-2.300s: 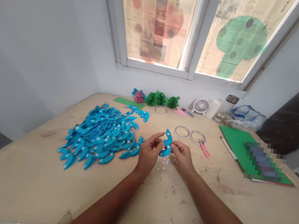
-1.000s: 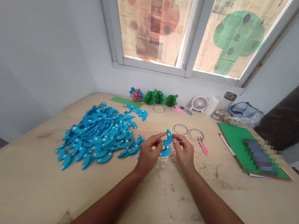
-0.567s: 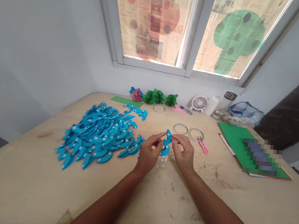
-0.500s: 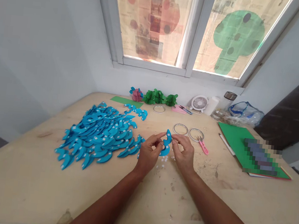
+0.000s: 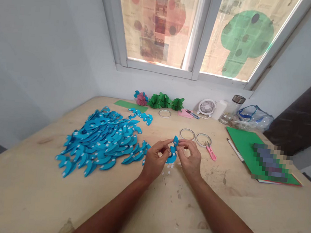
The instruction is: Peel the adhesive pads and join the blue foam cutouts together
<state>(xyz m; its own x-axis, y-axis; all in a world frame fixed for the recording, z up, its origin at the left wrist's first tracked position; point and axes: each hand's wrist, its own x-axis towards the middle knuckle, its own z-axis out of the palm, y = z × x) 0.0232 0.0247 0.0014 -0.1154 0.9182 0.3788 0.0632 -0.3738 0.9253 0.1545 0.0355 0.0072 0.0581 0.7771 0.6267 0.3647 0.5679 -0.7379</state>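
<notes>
Between my two hands is a curved blue paper piece (image 5: 172, 157) with a small white square near its upper end. My left hand (image 5: 154, 160) pinches it from the left with thumb and forefinger. From the right, the fingertips of my right hand (image 5: 190, 158) close on its upper part. Small white paper squares (image 5: 169, 167) lie scattered on the table just below my fingers. To the left spreads a large pile of similar blue paper pieces (image 5: 106, 137), many bearing white squares.
Tape rolls (image 5: 203, 140) and pink-handled snips (image 5: 211, 152) lie beyond my right hand. A green folder (image 5: 247, 144) and a white pen (image 5: 234, 150) are at the right. Green paper ornaments (image 5: 159, 100), a small fan (image 5: 206, 107) and a glass bottle (image 5: 232, 109) line the wall.
My right fingertips have shifted slightly left over the upper part of the blue piece, whose tip now looks lower and more folded. The left hand has hardly moved.
</notes>
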